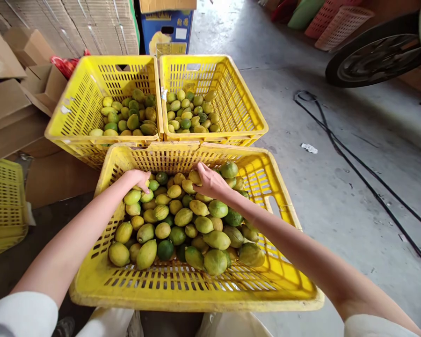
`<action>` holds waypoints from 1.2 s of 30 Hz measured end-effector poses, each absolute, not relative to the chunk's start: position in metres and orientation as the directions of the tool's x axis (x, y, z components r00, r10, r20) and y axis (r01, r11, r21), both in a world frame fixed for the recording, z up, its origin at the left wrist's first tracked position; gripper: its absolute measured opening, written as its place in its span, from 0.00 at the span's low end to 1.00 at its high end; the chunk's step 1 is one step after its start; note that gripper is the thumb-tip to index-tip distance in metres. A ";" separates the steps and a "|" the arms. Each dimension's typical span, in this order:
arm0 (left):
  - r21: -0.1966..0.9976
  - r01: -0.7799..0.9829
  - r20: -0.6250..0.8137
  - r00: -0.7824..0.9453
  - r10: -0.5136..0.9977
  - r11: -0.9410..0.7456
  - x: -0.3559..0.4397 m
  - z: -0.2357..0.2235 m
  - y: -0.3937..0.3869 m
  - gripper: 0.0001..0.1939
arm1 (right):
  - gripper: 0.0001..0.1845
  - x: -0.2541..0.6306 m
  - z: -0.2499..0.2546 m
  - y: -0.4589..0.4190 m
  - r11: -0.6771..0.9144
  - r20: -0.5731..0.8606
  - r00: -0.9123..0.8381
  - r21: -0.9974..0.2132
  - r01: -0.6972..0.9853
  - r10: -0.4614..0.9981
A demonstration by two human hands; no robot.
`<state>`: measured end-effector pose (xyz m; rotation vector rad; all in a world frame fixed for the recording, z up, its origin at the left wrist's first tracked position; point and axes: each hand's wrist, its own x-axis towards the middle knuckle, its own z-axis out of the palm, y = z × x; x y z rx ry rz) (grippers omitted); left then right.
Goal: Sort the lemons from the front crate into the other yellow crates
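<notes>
A large yellow plastic crate [196,306] stands in front of me, holding many lemons in shades of yellow and green. At its far left part, my left hand [137,179] is closed with its fingers curled down around a lemon [147,183], mostly covered by the hand. My right hand [210,181] reaches to the far middle of the crate and grips a yellowish lemon [194,177] between thumb and fingers. Just right of that hand lies a bigger green lemon [228,169]. Loose lemons surround both hands.
Behind stand two more yellow crates, a left one [68,100] and a right one [245,100], with lemons inside. Cardboard boxes [7,107] crowd the left. A black cable [358,161] crosses the floor at right, near a wheel [375,58].
</notes>
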<state>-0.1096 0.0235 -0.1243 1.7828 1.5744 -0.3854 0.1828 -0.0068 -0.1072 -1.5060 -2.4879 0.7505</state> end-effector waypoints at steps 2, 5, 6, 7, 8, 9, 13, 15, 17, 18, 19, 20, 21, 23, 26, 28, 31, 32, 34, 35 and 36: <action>0.367 0.929 -0.651 0.223 0.725 0.044 -0.106 -0.115 0.020 0.34 | 0.29 0.187 -0.104 -0.007 0.152 -0.142 -0.380 -0.749 0.645 0.914; 0.463 0.883 -0.620 0.259 0.741 0.078 -0.095 -0.094 0.013 0.24 | 0.31 0.191 -0.093 -0.010 -0.267 -0.299 -0.293 -0.953 0.145 0.908; 0.519 0.850 -0.604 0.288 0.743 0.093 -0.090 -0.087 0.010 0.22 | 0.30 0.191 -0.087 -0.011 -0.384 -0.360 -0.303 -0.923 -0.022 0.883; 0.600 0.790 -0.592 0.328 0.736 0.130 -0.084 -0.080 0.007 0.20 | 0.30 0.191 -0.082 -0.013 -0.473 -0.409 -0.316 -0.867 -0.157 0.856; 0.711 0.670 -0.577 0.382 0.722 0.214 -0.078 -0.074 0.005 0.18 | 0.29 0.190 -0.076 -0.013 -0.534 -0.447 -0.327 -0.804 -0.262 0.833; 0.796 0.514 -0.562 0.429 0.707 0.320 -0.071 -0.069 0.002 0.17 | 0.28 0.188 -0.071 -0.014 -0.571 -0.472 -0.332 -0.746 -0.342 0.816; 0.813 -0.049 -0.497 0.460 0.736 0.580 -0.046 -0.053 -0.005 0.09 | 0.18 0.182 -0.057 -0.012 -0.636 -0.525 -0.361 -0.604 -0.480 0.771; 0.749 -0.206 -0.522 0.402 0.752 0.630 -0.039 -0.047 -0.008 0.08 | 0.19 0.181 -0.053 -0.011 -0.660 -0.530 -0.395 -0.573 -0.486 0.750; 0.684 -0.322 -0.561 0.342 0.754 0.655 -0.037 -0.041 -0.012 0.14 | 0.21 0.181 -0.050 -0.011 -0.668 -0.507 -0.436 -0.557 -0.493 0.744; 0.665 -0.363 -0.571 0.316 0.758 0.652 -0.038 -0.039 -0.014 0.16 | 0.20 0.181 -0.048 -0.011 -0.663 -0.488 -0.449 -0.558 -0.499 0.749; 0.660 -0.390 -0.571 0.295 0.766 0.642 -0.039 -0.038 -0.017 0.16 | 0.19 0.181 -0.047 -0.012 -0.652 -0.470 -0.452 -0.568 -0.503 0.758; 0.663 -0.405 -0.567 0.279 0.775 0.630 -0.040 -0.037 -0.020 0.15 | 0.18 0.180 -0.046 -0.013 -0.638 -0.454 -0.449 -0.586 -0.500 0.769; 0.669 -0.413 -0.559 0.268 0.784 0.618 -0.042 -0.036 -0.022 0.13 | 0.17 0.180 -0.045 -0.014 -0.623 -0.441 -0.443 -0.609 -0.491 0.780; 0.676 -0.438 -0.531 0.269 0.804 0.593 -0.044 -0.037 -0.027 0.09 | 0.17 0.178 -0.044 -0.017 -0.593 -0.410 -0.439 -0.656 -0.468 0.800; 0.666 -0.482 -0.493 0.289 0.821 0.570 -0.044 -0.040 -0.029 0.06 | 0.22 0.173 -0.043 -0.023 -0.561 -0.363 -0.451 -0.688 -0.461 0.815; 0.664 -0.487 -0.506 0.266 0.821 0.567 -0.041 -0.040 -0.029 0.07 | 0.26 0.170 -0.043 -0.026 -0.558 -0.353 -0.461 -0.697 -0.451 0.814; 0.658 -0.491 -0.551 0.203 0.810 0.570 -0.037 -0.037 -0.028 0.13 | 0.30 0.166 -0.044 -0.029 -0.547 -0.343 -0.480 -0.741 -0.390 0.807; 0.651 -0.505 -0.555 0.192 0.809 0.566 -0.036 -0.037 -0.028 0.15 | 0.30 0.165 -0.044 -0.029 -0.529 -0.328 -0.480 -0.761 -0.376 0.814; 0.640 -0.541 -0.539 0.189 0.821 0.545 -0.037 -0.036 -0.028 0.15 | 0.29 0.165 -0.046 -0.029 -0.490 -0.294 -0.468 -0.784 -0.380 0.833; 0.640 -0.551 -0.520 0.200 0.830 0.535 -0.038 -0.037 -0.028 0.16 | 0.28 0.165 -0.047 -0.028 -0.482 -0.282 -0.464 -0.781 -0.398 0.840; 0.649 -0.553 -0.493 0.216 0.843 0.522 -0.039 -0.039 -0.028 0.19 | 0.28 0.165 -0.048 -0.027 -0.480 -0.275 -0.461 -0.770 -0.421 0.844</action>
